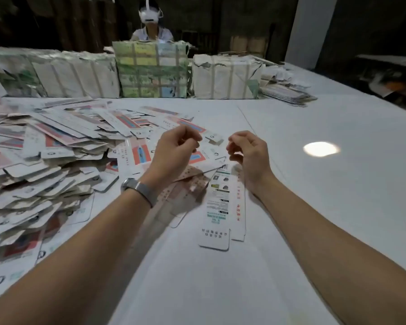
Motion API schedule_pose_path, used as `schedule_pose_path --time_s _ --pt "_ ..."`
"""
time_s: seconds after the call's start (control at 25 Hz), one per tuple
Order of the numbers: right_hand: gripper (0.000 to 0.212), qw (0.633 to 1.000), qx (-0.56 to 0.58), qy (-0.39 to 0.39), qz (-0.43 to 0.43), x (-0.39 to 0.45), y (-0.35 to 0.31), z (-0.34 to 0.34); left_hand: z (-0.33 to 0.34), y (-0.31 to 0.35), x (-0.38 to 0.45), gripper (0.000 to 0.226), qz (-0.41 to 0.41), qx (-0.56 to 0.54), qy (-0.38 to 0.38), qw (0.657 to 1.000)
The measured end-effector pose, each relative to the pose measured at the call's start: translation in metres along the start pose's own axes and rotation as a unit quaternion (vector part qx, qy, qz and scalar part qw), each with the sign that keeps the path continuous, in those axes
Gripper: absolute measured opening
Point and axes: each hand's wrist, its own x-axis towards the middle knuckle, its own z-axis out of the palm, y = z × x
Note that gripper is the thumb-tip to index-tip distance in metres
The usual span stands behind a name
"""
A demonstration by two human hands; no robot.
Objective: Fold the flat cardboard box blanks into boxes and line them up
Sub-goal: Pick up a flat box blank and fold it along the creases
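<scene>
Both hands hover w/ fingers loosely curled, holding nothing: left hand (174, 148), right hand (249, 153); flat printed cardboard blank (220, 207) lies on white table (314, 207) just below/btwn them, long axis toward person, nearer right; glossy blank pile (45, 160) left.

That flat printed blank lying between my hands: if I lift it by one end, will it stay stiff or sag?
The flat blank looks like thin card, long and narrow, so it would probably droop a little when held by one end. It likely weighs next to nothing. Its creased panels may hinge open as it lifts. On the smooth white table it should slide easily if pushed.
</scene>
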Motion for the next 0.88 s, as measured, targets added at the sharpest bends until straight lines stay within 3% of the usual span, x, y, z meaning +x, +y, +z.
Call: schedule_pose_path --time_s 0.24,0.4,0.44,0.52,0.6,0.68,0.8,0.88 --pt "0.027 0.999 -0.023 -0.031 0.001 0.001 0.009 0.002 -0.006 -0.015 0.000 0.028 0.028 0.144 -0.014 0.989" --pt "0.025 1.000 -0.002 -0.004 0.004 0.001 0.006 -0.001 -0.013 -0.021 0.005 0.013 0.066 0.213 -0.043 0.974" --pt "0.023 1.000 -0.004 0.008 0.006 0.001 0.006 -0.002 -0.015 -0.024 0.007 0.014 0.076 0.283 -0.069 0.954" --pt "0.022 0.999 -0.019 0.029 0.012 0.001 0.008 -0.003 -0.019 -0.029 0.008 0.040 0.070 0.439 -0.133 0.886" --pt "0.020 0.999 -0.023 0.035 0.018 0.002 0.009 -0.003 -0.022 -0.030 0.010 0.056 0.050 0.478 -0.156 0.863" --pt "0.020 0.999 -0.023 0.032 0.018 0.002 0.011 -0.003 -0.021 -0.026 0.009 0.052 0.063 0.498 -0.153 0.851" --pt "0.023 0.999 -0.022 0.026 0.017 0.000 0.013 -0.003 -0.010 -0.019 0.000 0.029 0.159 0.559 -0.131 0.803" --pt "0.024 0.999 -0.026 0.030 0.007 0.002 0.013 -0.003 -0.007 -0.006 -0.001 0.027 0.158 0.569 -0.142 0.795"
